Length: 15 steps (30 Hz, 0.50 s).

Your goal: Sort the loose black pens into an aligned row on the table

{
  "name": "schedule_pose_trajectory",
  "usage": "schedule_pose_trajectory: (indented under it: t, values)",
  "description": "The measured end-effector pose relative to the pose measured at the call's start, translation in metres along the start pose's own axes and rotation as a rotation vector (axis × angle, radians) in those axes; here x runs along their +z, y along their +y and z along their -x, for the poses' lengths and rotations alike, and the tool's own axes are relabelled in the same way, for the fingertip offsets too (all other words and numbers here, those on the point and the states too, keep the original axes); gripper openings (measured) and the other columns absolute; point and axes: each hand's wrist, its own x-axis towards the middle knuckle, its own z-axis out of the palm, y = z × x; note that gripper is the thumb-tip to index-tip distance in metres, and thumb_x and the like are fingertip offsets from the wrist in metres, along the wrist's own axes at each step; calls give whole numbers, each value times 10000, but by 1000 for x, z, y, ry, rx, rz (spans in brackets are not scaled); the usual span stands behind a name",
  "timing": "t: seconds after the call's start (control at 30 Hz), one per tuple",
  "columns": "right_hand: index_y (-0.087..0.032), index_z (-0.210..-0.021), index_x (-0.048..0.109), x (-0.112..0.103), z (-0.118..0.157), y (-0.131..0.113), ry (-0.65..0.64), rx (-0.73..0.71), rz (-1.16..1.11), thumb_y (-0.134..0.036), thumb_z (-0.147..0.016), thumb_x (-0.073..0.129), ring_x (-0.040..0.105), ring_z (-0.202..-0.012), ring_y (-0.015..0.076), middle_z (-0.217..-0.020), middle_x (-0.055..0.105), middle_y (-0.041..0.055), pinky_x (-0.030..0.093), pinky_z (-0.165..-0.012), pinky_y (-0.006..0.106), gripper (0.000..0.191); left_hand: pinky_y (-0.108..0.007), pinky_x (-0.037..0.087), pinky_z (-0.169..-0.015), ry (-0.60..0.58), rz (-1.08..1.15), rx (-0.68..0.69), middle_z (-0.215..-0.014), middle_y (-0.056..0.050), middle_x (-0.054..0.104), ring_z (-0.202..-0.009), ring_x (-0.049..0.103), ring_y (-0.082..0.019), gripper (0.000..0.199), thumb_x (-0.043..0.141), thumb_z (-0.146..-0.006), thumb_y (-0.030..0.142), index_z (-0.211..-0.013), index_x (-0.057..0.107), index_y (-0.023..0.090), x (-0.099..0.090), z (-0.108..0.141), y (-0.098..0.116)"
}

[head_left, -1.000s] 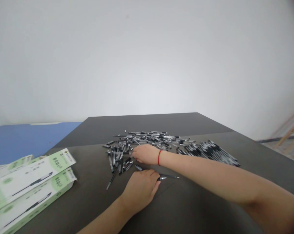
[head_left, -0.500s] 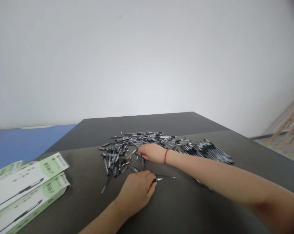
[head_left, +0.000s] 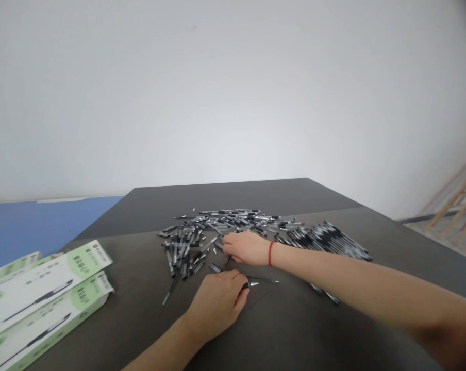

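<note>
My left hand (head_left: 222,299) is closed around a pen (head_left: 252,285), its silver tip poking out past the thumb; most of the barrel is hidden in the palm. A thin ink refill (head_left: 264,279) lies on the table just beyond that tip. Farther forward, my right hand (head_left: 248,249), with a red string on the wrist, reaches down at the near edge of the loose pens (head_left: 233,220). Its fingers are curled together at a small dark piece, mostly hidden beneath them. Left of it is a heap of dark pen caps (head_left: 184,250).
A row of pens (head_left: 329,239) lies side by side on the right of the dark table (head_left: 318,335). Two more pens lie partly under my right forearm. Green and white pen boxes (head_left: 51,283) are stacked at the left edge. A wall stands behind.
My right hand has shifted slightly right and toward me, along with the small dark piece at its fingers. My left hand stays in place with the pen.
</note>
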Motion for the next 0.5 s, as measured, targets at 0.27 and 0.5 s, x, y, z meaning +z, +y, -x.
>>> schedule_pose_trajectory:
  t: [0.27, 0.5]
  values:
    - [-166, -874, 554, -5, 54, -12, 159, 396, -351, -155, -776, 520, 512, -708, 141, -790, 587, 22, 362, -639, 241, 104, -291, 447, -702, 63, 3, -107, -927, -17, 661, -813, 632, -192, 252, 342, -939, 293, -1023, 574, 243, 1, 0, -8]
    - [-160, -846, 563, 5, 101, -23, 182, 628, -1081, -206, -824, 463, 464, -560, 84, -667, 512, -33, 375, -541, 200, 113, -299, 446, -806, 127, 103, -150, -1007, -7, 665, -903, 623, -180, 231, 374, -926, 293, -1047, 564, 242, 5, -4, -12]
